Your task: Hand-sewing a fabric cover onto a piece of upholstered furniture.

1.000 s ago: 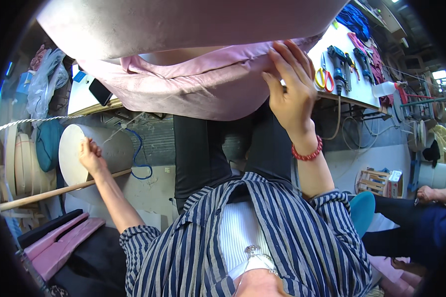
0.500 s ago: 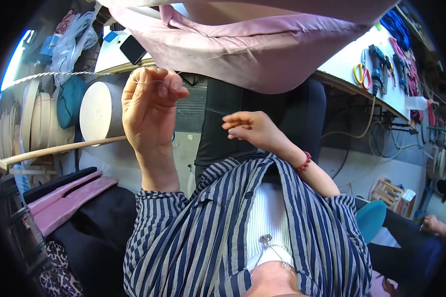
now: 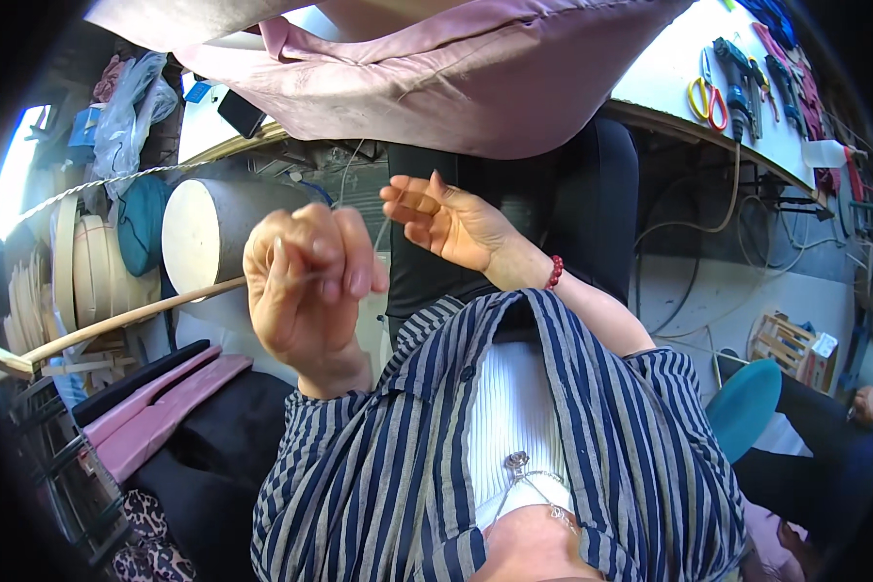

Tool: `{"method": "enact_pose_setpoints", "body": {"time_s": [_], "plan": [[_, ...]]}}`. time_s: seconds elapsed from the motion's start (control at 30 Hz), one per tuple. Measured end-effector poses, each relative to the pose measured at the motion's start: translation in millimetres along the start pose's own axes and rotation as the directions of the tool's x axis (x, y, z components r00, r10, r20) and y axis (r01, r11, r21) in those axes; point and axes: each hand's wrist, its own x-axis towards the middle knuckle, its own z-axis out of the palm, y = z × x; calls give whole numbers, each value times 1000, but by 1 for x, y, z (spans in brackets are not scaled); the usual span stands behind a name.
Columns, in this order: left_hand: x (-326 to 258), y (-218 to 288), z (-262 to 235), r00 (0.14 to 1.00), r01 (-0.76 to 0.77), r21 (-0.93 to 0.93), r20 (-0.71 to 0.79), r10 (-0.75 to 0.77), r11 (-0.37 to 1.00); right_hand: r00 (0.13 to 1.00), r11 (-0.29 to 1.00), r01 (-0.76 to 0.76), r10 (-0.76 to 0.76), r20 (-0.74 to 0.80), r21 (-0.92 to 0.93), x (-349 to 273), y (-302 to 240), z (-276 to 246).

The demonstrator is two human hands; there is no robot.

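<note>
My left hand (image 3: 312, 286) is raised left of centre with its fingers curled into a pinch. A faint thin thread runs at these fingers, hard to follow now because of blur. To its right, my right hand (image 3: 461, 228) is held in the air with fingers stretched and slightly apart and the thumb up, the palm partly showing. I cannot make out anything held in it. Beyond both hands, a large piece of pink fabric-covered upholstery (image 3: 436, 92) lies across the work surface, and its rounded near side overhangs a black padded piece (image 3: 514, 184).
On the white table at right lie scissors (image 3: 708, 102) with yellow and red handles and power drivers (image 3: 737, 92). A phone (image 3: 241, 113) lies at the left table edge. A large pale roll (image 3: 192, 238) and webbing rolls (image 3: 102, 262) stand at left. Another person's hand (image 3: 868, 405) shows at far right.
My left hand has come down and nearer my body, still pinched. My right hand has moved left and slightly up, its fingers spreading more. The view has shifted a little.
</note>
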Motion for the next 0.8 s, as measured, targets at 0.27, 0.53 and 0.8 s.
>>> {"method": "enact_pose_setpoints", "body": {"time_s": [0.27,0.53,0.8], "plan": [[-16,10,-11,989,144,4,40,-144,990,937,992,123,-115,-330,3,-23,-31,11],[-22,9,-17,972,219,116,62,-227,969,973,980,191,-182,-145,47,-62,-47,3],[-20,-19,-11,809,-323,942,325,-490,92,842,818,530,-539,-21,226,-177,-125,2]]}}
